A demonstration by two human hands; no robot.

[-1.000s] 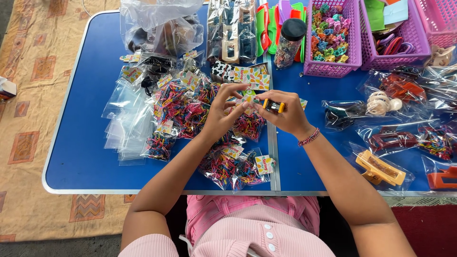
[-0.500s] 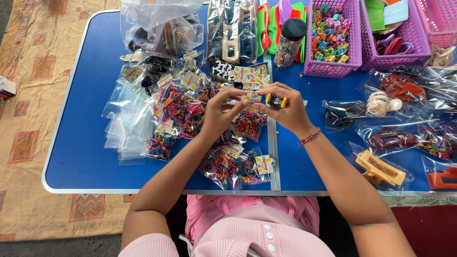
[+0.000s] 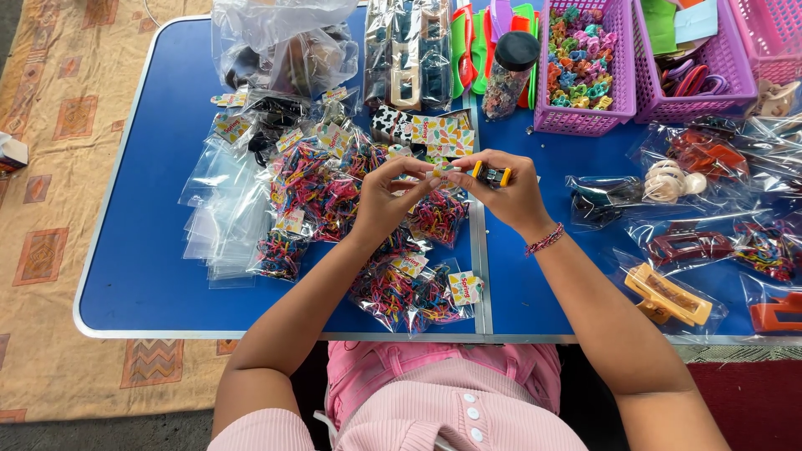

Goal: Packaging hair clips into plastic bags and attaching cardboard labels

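Since a second ago both hands lifted slightly and drew together; the stapler now sits higher in the grip. Right hand (image 3: pixel 505 190) closed around a small black-and-yellow stapler (image 3: pixel 491 174), fingers curled tight. Left hand (image 3: pixel 388 194) pinches a small bag with a paper header (image 3: pixel 440 169) by the fingertips, touching the stapler's mouth. Both held above the blue table (image 3: pixel 142 276), over the centre seam. Packed bags of coloured hair ties (image 3: pixel 401 292) lie directly beneath, a stack of clear empty bags (image 3: pixel 217 225) to the left. Purple basket (image 3: pixel 589 121) of small clips behind, orange claw clip (image 3: pixel 668 296) in a bag to the right.
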